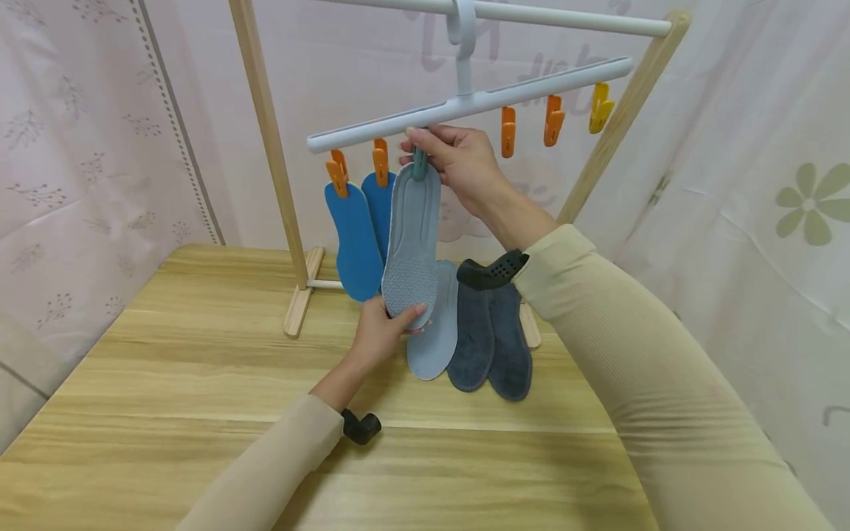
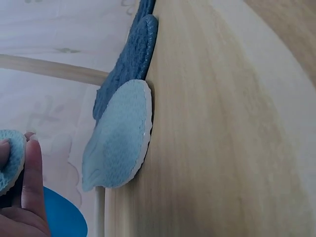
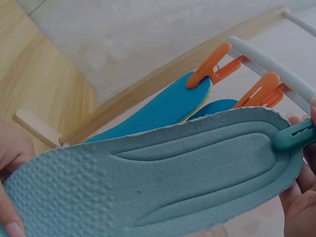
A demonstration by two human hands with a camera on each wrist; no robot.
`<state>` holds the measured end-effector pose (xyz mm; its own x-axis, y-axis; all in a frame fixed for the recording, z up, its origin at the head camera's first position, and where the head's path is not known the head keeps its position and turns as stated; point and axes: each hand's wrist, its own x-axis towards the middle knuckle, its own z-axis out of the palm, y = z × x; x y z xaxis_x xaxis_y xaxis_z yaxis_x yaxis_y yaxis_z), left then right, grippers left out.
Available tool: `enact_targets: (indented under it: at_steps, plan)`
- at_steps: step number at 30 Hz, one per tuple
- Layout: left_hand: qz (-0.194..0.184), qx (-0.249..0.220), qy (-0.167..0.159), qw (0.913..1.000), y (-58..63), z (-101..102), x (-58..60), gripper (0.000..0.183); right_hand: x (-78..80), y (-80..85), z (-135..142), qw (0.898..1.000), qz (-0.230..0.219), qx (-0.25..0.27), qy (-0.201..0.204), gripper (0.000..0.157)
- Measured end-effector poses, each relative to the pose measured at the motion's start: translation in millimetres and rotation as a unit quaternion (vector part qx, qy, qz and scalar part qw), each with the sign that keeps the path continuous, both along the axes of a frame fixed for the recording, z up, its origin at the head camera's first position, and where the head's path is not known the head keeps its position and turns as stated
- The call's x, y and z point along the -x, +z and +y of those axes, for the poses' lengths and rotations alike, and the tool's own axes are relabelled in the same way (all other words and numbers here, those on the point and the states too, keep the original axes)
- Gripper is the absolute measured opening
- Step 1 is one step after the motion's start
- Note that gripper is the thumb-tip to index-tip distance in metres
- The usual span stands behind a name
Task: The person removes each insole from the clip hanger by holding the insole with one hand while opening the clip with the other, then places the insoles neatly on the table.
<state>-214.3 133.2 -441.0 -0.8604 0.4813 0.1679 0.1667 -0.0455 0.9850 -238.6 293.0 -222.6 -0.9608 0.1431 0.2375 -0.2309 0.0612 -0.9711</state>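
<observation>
A light grey insole (image 1: 410,243) hangs upright below the white hanger (image 1: 458,108), its bumpy forefoot end lowest. My left hand (image 1: 378,328) pinches that lower end, thumb on the front face. At the top, my right hand (image 1: 468,162) holds a green clip (image 1: 420,164) between thumb and fingers. The clip's jaws sit over the insole's narrow heel end, seen closely in the right wrist view. Beside it, two blue insoles (image 1: 355,240) hang from orange clips (image 1: 337,173). The second blue one is partly hidden behind the grey insole.
Another light grey insole (image 1: 433,335) and two dark grey insoles (image 1: 510,343) lie on the wooden table (image 1: 219,413). More orange clips (image 1: 508,133) and a yellow clip (image 1: 600,109) hang from the hanger's right half. A wooden rack post (image 1: 268,140) stands at left.
</observation>
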Motion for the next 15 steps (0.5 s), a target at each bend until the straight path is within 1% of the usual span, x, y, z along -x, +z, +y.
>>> enact_targets:
  at_steps: [3,8,11,15]
  plan:
    - [0.004,0.001,0.001,1.0000,-0.4,-2.7,-1.0,0.033,1.6,0.9,-1.2,1.000,-0.004,0.006,-0.002,0.035]
    - [0.014,0.009,-0.004,0.9999,-3.0,-8.4,-4.0,0.028,5.2,3.4,-4.0,1.000,-0.013,0.026,0.007,0.038]
    - [0.017,0.019,-0.004,0.9997,-8.1,-11.6,-6.1,0.025,6.4,4.3,-5.0,0.999,-0.020,0.041,0.008,0.038]
    - [0.014,0.026,-0.006,0.9995,-16.1,-14.7,-7.3,0.024,5.6,4.1,-4.5,0.999,-0.015,0.040,0.001,0.036]
